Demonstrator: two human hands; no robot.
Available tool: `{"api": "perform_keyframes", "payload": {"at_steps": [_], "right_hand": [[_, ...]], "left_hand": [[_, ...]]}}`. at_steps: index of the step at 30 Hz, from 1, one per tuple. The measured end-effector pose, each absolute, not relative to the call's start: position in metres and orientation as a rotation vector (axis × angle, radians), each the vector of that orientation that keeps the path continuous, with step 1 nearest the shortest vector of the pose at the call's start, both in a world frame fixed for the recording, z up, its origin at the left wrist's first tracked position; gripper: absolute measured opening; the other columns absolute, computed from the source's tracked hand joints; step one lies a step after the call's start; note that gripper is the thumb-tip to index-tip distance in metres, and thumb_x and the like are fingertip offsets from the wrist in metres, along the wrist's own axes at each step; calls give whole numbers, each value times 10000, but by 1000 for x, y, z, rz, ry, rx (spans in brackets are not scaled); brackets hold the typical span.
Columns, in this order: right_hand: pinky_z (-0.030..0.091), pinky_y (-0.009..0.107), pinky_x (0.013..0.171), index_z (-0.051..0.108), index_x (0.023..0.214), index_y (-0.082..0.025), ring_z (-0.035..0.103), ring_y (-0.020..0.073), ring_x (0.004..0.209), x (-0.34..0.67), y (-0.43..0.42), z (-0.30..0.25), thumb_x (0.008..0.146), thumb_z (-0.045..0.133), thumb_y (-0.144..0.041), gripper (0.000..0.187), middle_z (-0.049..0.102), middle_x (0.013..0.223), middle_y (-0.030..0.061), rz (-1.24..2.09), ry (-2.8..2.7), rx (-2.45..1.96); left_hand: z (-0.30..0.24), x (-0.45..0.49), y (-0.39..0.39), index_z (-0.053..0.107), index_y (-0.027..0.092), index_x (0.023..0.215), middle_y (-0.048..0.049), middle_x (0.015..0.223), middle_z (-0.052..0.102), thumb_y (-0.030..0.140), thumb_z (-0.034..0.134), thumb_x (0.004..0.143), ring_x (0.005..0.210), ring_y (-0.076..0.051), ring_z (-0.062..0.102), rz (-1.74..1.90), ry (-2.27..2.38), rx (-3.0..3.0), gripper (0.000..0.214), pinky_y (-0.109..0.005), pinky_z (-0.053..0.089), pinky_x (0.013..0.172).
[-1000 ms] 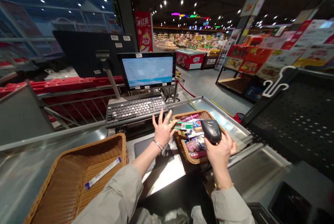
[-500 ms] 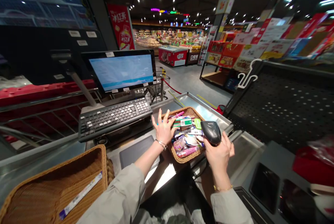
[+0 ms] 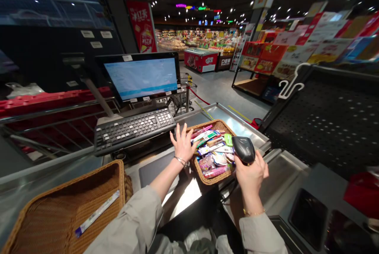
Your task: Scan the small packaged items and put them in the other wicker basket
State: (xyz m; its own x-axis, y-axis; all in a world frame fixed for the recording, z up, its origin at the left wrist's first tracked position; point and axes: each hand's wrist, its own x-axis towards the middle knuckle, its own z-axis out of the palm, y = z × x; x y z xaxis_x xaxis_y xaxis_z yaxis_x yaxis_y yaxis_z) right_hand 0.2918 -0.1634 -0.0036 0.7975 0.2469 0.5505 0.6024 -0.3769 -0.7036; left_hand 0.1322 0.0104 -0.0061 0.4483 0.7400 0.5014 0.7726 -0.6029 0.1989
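Note:
My left hand hovers with fingers spread at the left rim of a small wicker basket packed with several small packaged goods. Its fingertips touch or nearly touch the nearest packs, and nothing is gripped. My right hand is closed round the handle of a black barcode scanner, held upright at the basket's right side with its head over the goods.
A larger wicker basket at the near left holds one long white-and-blue strip. A keyboard and a lit monitor stand behind my left hand. A steel counter surrounds the baskets. Black perforated shelving stands on the right.
My left hand has sunk a little toward the basket's left rim. The green-and-white pack by its fingers now lies among the goods. The scanner stays in my right hand.

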Motion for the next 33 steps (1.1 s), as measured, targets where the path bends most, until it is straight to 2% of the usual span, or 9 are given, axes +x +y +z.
{"api": "perform_keyframes", "payload": {"at_steps": [4, 10, 15, 23, 33], "right_hand": [[265, 515, 1098, 694, 1001, -143, 530, 346, 1213, 282, -149, -3, 694, 605, -565, 529, 671, 1151, 173, -449, -642, -1922], [301, 511, 1079, 697, 897, -156, 529, 356, 1224, 258, -129, 2, 694, 610, -542, 445, 686, 1126, 181, -394, -741, -1886], [267, 512, 1097, 678, 767, -185, 532, 353, 1207, 234, -115, 5, 684, 618, -516, 346, 709, 1021, 160, -313, -827, -1835], [248, 539, 1099, 680, 832, -168, 520, 359, 1210, 191, -93, 3, 682, 624, -477, 348, 691, 1064, 160, -200, -955, -1757], [287, 527, 1083, 675, 884, -173, 530, 350, 1197, 146, -72, -1, 686, 604, -542, 424, 687, 1068, 152, -128, -1128, -1725]], "left_hand": [[4, 97, 10, 580, 271, 1329, -72, 1579, 352, 487, 557, 888, 1502, -355, 151, -882, -1393, -2570, 492, -680, 88, 1172], [6, 29, 10, 607, 278, 1289, -66, 1536, 429, 442, 567, 898, 1491, -345, 202, -916, -1465, -2433, 426, -656, 67, 1182], [1, -34, 4, 626, 271, 1254, -72, 1499, 481, 402, 549, 915, 1483, -329, 238, -905, -1538, -2318, 371, -638, 68, 1186], [-7, -139, -17, 676, 270, 1118, -49, 1434, 558, 337, 527, 928, 1445, -316, 330, -835, -1708, -2096, 251, -637, 94, 1170], [-42, -236, -44, 680, 262, 1109, -54, 1408, 583, 298, 503, 915, 1439, -302, 338, -661, -1912, -1987, 266, -655, 30, 1172]]}}
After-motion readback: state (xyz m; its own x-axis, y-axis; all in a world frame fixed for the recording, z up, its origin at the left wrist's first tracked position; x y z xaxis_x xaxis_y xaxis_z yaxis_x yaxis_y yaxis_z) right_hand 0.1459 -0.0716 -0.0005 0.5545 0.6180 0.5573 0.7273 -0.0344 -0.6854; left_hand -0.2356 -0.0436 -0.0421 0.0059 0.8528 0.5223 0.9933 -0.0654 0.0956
